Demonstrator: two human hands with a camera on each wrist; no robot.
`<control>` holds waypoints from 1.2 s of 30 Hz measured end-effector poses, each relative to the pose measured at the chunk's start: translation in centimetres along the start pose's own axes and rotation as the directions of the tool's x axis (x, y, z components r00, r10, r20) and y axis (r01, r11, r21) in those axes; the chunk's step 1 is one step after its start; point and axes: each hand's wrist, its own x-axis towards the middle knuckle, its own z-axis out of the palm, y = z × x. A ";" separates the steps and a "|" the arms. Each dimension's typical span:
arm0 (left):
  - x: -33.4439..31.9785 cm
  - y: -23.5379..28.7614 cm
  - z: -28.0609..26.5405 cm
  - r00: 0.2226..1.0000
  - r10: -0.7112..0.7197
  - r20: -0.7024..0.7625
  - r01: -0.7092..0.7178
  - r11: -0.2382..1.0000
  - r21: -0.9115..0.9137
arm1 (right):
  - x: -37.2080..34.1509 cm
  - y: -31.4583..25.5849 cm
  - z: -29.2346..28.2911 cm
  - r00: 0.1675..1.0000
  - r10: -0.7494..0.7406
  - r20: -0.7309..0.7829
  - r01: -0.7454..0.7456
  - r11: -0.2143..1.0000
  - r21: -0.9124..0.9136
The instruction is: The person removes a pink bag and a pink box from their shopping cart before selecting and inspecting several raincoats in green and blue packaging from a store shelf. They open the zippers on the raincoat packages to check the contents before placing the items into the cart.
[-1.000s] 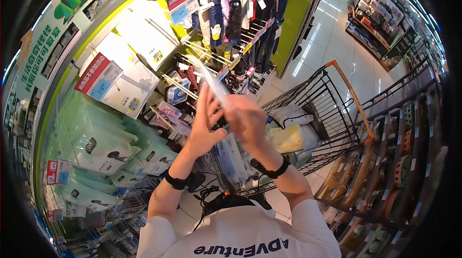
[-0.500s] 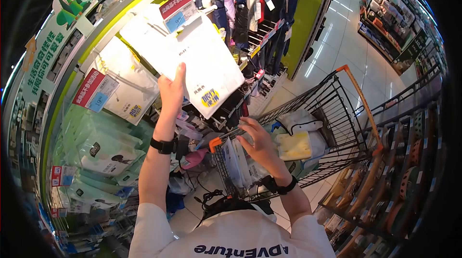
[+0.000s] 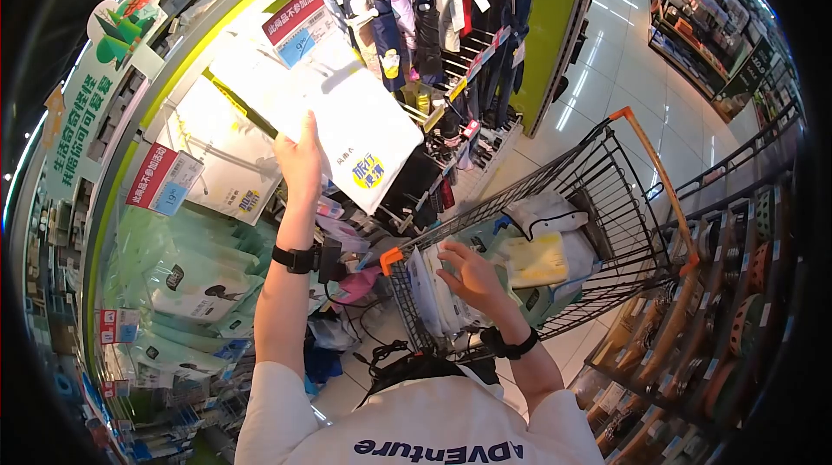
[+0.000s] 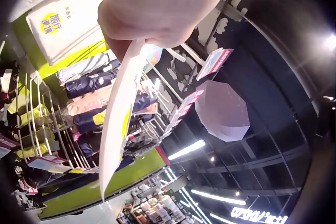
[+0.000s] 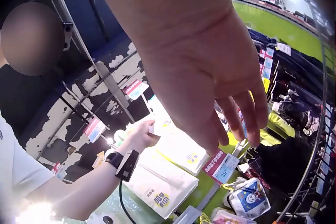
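Note:
My left hand (image 3: 299, 157) pinches the left edge of a flat white packet (image 3: 373, 131), which has a yellow and blue printed label near its bottom corner. In the left wrist view the packet (image 4: 116, 129) appears edge-on, hanging from the fingers. It is in front of the display rack, close to the hooks and a red and blue price tag (image 3: 299, 27). My right hand (image 3: 472, 279) holds nothing; its fingers are spread and loosely bent over the near side of the shopping cart (image 3: 520, 175). In the right wrist view this hand (image 5: 210, 71) also shows nothing in its grasp.
Similar white packets (image 3: 221, 162) hang to the left, above green-tinted bags (image 3: 191, 266). Folded dark garments (image 3: 425, 32) hang further along the rack. Bagged goods (image 3: 542, 257) lie in the cart. Shelves with patterned goods (image 3: 711, 292) stand at the right, beside a tiled aisle (image 3: 598, 75).
A second ago both hands were together at the packet, seen edge-on. The right hand then drew back over the cart, while the left hand turned the packet face-up and moved it slightly left.

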 end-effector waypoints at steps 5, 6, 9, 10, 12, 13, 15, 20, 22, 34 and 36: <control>2.2 -1.0 -1.0 0.997 -0.074 -0.023 0.073 0.996 -0.043 | -1.1 0.8 0.8 0.999 -0.043 -0.008 0.043 0.999 -0.031; 2.3 -1.1 -1.0 0.997 -0.074 -0.022 0.073 0.996 -0.044 | -1.2 1.1 0.9 1.000 -0.020 0.015 0.021 0.999 -0.025; 1.3 -1.4 -1.1 0.998 -0.029 0.053 0.028 1.000 0.011 | -1.7 1.7 1.2 1.000 -0.011 0.027 0.011 1.000 0.000; 0.3 -1.4 -1.2 0.996 -0.008 0.087 0.000 0.996 0.087 | -1.8 1.9 1.3 1.000 -0.005 0.027 0.005 1.000 -0.001; -1.3 -1.2 -1.3 0.992 0.006 0.127 -0.027 0.986 0.162 | -2.0 2.1 1.5 1.000 0.004 0.026 -0.004 1.000 -0.012; -1.9 -1.1 -1.4 0.985 0.014 0.173 -0.038 0.990 0.139 | -2.1 2.2 1.5 1.000 0.009 0.026 -0.009 1.000 -0.010; -2.3 0.1 -0.9 0.982 0.044 0.184 -0.060 0.995 0.082 | -2.1 2.3 1.5 1.000 0.006 0.023 -0.006 1.000 -0.007; -1.0 -0.2 -0.9 0.982 0.065 0.177 -0.080 0.994 0.080 | -2.3 2.3 2.2 0.999 0.032 0.041 -0.032 0.999 0.003; -1.1 -0.2 -0.7 0.984 0.043 0.175 -0.056 0.996 0.073 | -2.5 2.2 2.3 0.999 0.038 0.038 -0.037 0.999 -0.006; -0.9 0.2 -0.5 0.980 0.126 0.152 -0.142 0.985 0.099 | -3.0 3.3 2.8 0.998 0.024 0.058 -0.023 1.000 -0.021; -0.8 0.2 -0.5 0.984 0.096 0.151 -0.110 0.990 0.084 | -3.1 3.3 2.9 0.996 0.046 0.075 -0.045 0.999 -0.012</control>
